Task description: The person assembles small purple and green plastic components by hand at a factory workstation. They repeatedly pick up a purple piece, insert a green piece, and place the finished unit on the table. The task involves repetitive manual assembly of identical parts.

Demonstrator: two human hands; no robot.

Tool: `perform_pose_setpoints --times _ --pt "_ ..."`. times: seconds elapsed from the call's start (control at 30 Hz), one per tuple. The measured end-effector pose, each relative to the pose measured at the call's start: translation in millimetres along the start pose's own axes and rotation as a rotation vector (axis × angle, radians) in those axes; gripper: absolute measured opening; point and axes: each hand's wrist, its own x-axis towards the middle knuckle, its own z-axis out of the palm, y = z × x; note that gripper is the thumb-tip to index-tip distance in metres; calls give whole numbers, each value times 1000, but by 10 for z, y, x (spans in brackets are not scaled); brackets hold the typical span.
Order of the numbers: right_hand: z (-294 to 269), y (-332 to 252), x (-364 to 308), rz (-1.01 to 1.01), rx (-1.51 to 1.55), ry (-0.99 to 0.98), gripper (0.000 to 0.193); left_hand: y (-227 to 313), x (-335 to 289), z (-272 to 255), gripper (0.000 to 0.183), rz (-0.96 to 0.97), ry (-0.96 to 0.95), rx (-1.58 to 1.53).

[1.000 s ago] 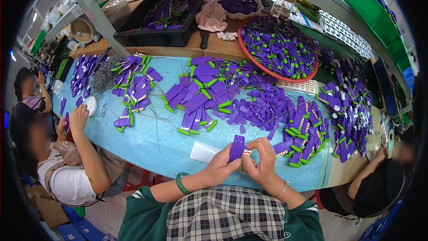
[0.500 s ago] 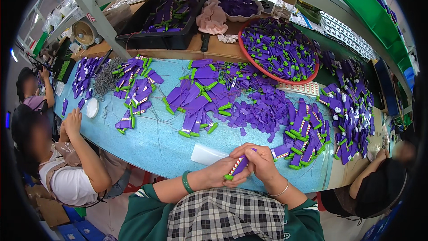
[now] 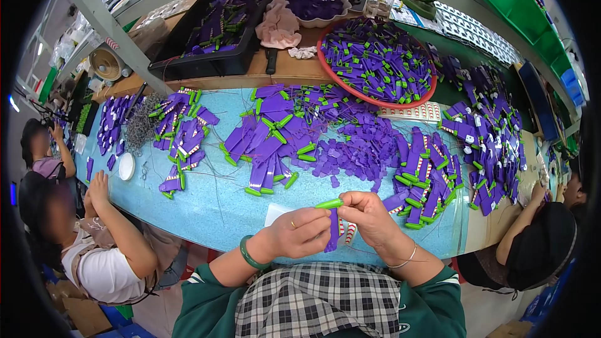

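Observation:
Between my hands is a flat purple plastic piece [image 3: 333, 233] with a bright green, rounded end [image 3: 329, 203] held uppermost. My left hand [image 3: 299, 233] is closed, fingers pinched at the left side of the green end. At its other side my right hand [image 3: 370, 218] pinches with thumb and forefinger. The purple part hangs below, partly hidden by the left fingers. A red-and-white striped strip [image 3: 350, 233] shows beside it near my right palm; whether it is held I cannot tell. A white sheet [image 3: 274, 214] lies partly behind my left hand.
Purple-and-green piles lie on the blue table [image 3: 188, 213]: finished-looking pieces [image 3: 419, 181] at right, loose purple bits [image 3: 354, 150] in the middle. Behind stand a red basket [image 3: 382, 104] and a black crate [image 3: 206, 66]. People sit left [image 3: 113, 263] and right [image 3: 538, 250].
The piece has turned from lying aslant, green end low, to green end uppermost with purple hanging down. My left hand has come up beside it. The view has shifted slightly.

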Motion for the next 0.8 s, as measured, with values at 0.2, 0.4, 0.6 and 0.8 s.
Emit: perform_pose_setpoints --times 0.2,0.4,0.6,0.8 --pt "-16 76 17 125 67 -45 18 77 3 -25 16 39 14 -46" --pt "35 114 -152 240 67 -86 26 101 42 -82 16 31 -23 -26" --pt "-239 133 -369 263 67 -288 24 72 -14 1 17 -129 -39 -115" --pt "-266 122 -214 -602 -737 162 17 47 184 235 14 -781 -7 -587"
